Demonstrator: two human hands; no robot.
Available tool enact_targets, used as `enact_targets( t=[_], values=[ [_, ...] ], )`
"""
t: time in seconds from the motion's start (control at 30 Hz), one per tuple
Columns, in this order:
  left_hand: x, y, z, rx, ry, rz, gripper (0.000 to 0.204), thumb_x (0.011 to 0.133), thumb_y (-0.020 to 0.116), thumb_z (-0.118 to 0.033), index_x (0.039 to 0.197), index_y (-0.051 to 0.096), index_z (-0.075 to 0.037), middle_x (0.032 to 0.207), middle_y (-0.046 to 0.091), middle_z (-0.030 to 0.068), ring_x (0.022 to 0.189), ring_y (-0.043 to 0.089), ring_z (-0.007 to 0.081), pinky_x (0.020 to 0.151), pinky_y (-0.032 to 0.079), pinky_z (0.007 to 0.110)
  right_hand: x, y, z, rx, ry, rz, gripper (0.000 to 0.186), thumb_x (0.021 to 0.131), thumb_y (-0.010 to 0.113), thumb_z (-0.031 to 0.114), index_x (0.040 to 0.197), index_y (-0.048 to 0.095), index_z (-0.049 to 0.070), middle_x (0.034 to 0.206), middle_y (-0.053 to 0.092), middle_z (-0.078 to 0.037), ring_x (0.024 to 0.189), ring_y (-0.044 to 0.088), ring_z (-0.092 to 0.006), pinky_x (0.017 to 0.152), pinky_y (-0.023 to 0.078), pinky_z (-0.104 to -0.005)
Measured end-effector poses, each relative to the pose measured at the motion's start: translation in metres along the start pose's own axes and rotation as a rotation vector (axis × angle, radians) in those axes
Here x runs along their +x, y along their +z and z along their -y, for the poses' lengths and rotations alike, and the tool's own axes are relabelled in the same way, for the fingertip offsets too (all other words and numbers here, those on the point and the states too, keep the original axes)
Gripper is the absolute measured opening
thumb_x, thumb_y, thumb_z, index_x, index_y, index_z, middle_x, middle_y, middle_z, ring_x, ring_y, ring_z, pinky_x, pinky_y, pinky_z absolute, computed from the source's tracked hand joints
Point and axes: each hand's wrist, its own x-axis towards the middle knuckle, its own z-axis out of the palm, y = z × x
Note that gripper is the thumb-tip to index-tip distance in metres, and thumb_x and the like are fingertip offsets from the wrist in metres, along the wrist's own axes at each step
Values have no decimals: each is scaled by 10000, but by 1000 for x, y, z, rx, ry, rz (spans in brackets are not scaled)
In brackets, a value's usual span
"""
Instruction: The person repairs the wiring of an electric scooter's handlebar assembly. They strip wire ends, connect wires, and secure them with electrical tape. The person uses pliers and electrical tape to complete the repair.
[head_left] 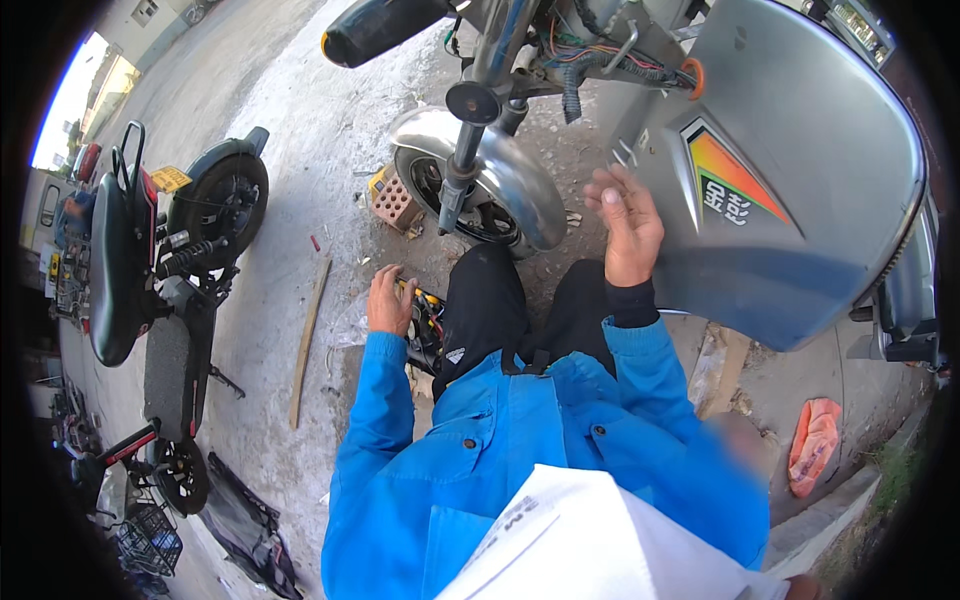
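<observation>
My right hand [630,228] is raised in front of the silver-grey body panel [800,130] of a vehicle. Its fingers are apart and hold nothing. Beside my left thigh, my left hand [389,303] hangs over the edge of a pile of tools [428,325] with black and yellow parts. Its fingers look loosely spread, with no item visible in them. Ahead of my knees stands the front wheel [425,175] under a shiny metal mudguard [520,180]. Above it, a bundle of exposed wires [590,55] hangs by the fork [465,150].
A perforated brick [396,203] lies by the wheel. On the left stands an electric scooter [175,330], with a wooden strip [309,340] on the concrete nearby. An orange-pink cloth or bag [814,445] lies at right, near a wooden board [720,370].
</observation>
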Motion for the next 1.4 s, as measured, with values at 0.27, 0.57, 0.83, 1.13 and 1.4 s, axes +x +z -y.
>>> enact_targets(
  t=[0.27,0.57,0.83,1.13,1.4],
  values=[
    [89,-91,-270,-371,829,-316,448,842,843,2,1258,678,-5,1329,691,174,1158,712,377,971,591,442,91,49,45,550,35,-75,457,1085,709,319,1373,598,-20,1291,678,-180,1131,695,-291,955,605,-450],
    [160,-50,-340,-168,530,-368,353,934,782,-90,1204,574,2,1377,564,198,1151,680,432,888,598,497,131,57,49,647,56,-86,314,1032,777,215,1259,654,36,1173,719,-97,1080,665,-241,925,545,-424],
    [176,-56,-344,-13,750,-609,459,896,678,27,1338,557,9,1442,529,209,1135,648,389,881,619,455,131,46,52,583,66,6,409,1043,754,180,1409,628,46,1216,752,-77,1096,696,-221,928,527,-402],
    [182,-61,-352,-53,755,-485,473,870,732,-3,1322,615,-82,1353,640,102,1033,750,343,798,628,435,130,47,56,598,66,72,488,1057,736,217,1482,574,39,1303,720,-90,1197,655,-231,1033,485,-443],
    [194,-60,-354,82,794,-609,396,891,724,-23,1273,632,-75,1277,614,119,947,773,314,706,638,410,124,48,69,668,147,103,423,1064,719,205,1452,599,86,1353,697,-69,1254,622,-220,1027,474,-456]
  ],
)
